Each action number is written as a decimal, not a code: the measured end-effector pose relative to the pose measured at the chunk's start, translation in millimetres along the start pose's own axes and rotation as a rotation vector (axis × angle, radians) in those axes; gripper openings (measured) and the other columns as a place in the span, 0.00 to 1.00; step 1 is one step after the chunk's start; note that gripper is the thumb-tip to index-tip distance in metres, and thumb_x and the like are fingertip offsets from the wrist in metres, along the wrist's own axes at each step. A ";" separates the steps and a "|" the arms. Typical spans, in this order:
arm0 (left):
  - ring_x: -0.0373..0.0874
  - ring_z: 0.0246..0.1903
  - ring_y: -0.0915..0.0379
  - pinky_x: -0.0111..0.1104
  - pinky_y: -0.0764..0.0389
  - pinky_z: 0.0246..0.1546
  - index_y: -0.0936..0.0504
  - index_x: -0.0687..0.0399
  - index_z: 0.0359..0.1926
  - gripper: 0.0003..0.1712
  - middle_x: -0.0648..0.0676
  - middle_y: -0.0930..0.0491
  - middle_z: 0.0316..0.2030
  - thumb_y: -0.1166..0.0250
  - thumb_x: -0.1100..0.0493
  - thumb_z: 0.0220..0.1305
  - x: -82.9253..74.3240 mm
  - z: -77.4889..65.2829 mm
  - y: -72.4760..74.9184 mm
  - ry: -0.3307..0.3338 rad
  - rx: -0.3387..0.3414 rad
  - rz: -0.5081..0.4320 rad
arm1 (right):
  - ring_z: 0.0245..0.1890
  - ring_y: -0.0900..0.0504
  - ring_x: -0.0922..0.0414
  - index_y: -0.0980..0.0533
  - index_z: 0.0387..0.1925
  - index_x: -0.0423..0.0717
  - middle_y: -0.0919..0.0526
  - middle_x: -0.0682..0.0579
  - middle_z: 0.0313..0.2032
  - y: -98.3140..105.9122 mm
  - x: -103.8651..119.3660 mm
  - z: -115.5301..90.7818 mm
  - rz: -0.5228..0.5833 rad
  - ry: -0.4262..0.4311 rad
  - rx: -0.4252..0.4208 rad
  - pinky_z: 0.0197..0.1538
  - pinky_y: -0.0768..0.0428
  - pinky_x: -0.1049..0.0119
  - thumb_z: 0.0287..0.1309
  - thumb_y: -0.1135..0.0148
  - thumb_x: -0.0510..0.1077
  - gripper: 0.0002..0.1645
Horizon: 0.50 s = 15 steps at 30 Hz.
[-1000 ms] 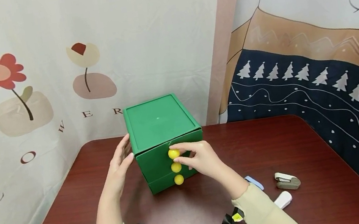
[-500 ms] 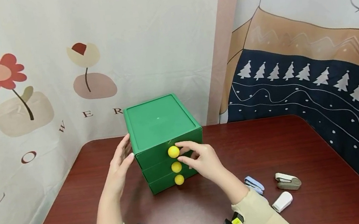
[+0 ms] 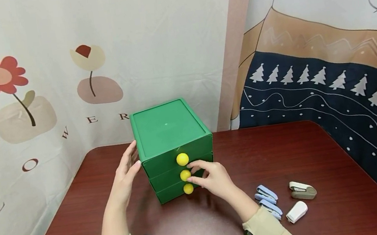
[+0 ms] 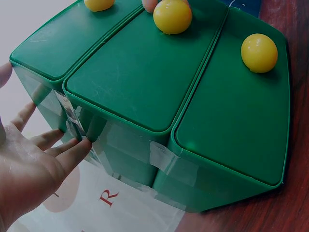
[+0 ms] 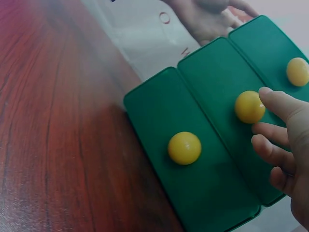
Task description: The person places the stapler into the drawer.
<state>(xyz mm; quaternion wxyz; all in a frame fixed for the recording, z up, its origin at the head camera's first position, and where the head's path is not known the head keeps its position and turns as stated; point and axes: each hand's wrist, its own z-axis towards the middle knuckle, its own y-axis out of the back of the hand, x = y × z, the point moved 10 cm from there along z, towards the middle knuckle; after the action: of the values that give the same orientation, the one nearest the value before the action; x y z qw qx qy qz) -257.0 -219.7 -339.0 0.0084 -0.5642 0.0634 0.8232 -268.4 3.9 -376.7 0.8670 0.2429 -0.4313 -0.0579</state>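
A green three-drawer box [image 3: 170, 130] stands on the table, its drawer fronts level. Each drawer has a round yellow knob: top [image 3: 182, 159], middle [image 3: 185, 175] and bottom [image 3: 188, 189]. My right hand [image 3: 215, 176] has thumb and forefinger on either side of the middle knob, pinching at its edge; its other fingers curl below in the right wrist view. My left hand [image 3: 125, 174] rests against the box's left side with spread fingers, as the left wrist view shows. Clear tape [image 4: 161, 157] runs along that side.
To the right on the dark red table [image 3: 324, 154] lie two blue staplers [image 3: 266, 194], a grey-and-white stapler [image 3: 302, 190] and a small white object [image 3: 297, 211]. A printed cloth [image 3: 165, 56] hangs behind the box.
The top drawer, slightly out a second ago, has been pushed in flush. My right hand has let go of the top knob and moved down to the middle one. My left hand stays put.
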 end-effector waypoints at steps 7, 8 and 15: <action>0.48 0.68 0.51 0.24 0.40 0.57 0.48 0.51 0.75 0.31 0.59 0.48 0.71 0.52 0.62 0.74 -0.6 0.7 0.5 0.001 -0.004 0.003 | 0.12 0.26 0.60 0.18 0.43 0.55 0.16 0.62 0.32 -9.3 -3.4 -0.5 0.040 -0.019 0.030 0.19 0.26 0.68 0.50 0.27 0.48 0.16; 0.48 0.68 0.51 0.24 0.40 0.56 0.48 0.51 0.75 0.31 0.59 0.48 0.71 0.52 0.62 0.74 -0.9 0.7 0.6 0.001 -0.004 0.005 | 0.12 0.26 0.61 0.18 0.43 0.54 0.16 0.61 0.32 -10.2 -3.7 -0.3 0.046 -0.020 0.030 0.19 0.26 0.68 0.50 0.27 0.48 0.16; 0.48 0.68 0.52 0.24 0.40 0.56 0.48 0.50 0.75 0.31 0.59 0.49 0.71 0.52 0.61 0.74 0.6 -0.2 0.4 0.011 -0.003 0.005 | 0.11 0.28 0.64 0.17 0.41 0.52 0.17 0.60 0.32 -12.1 -6.1 -2.9 0.070 -0.039 0.009 0.18 0.26 0.68 0.50 0.26 0.44 0.15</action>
<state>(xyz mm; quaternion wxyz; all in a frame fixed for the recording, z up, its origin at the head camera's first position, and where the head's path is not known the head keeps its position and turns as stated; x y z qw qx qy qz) -257.1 -220.1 -339.6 0.0052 -0.5684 0.0638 0.8203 -268.6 -3.7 -388.2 0.8587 0.2307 -0.4565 -0.0304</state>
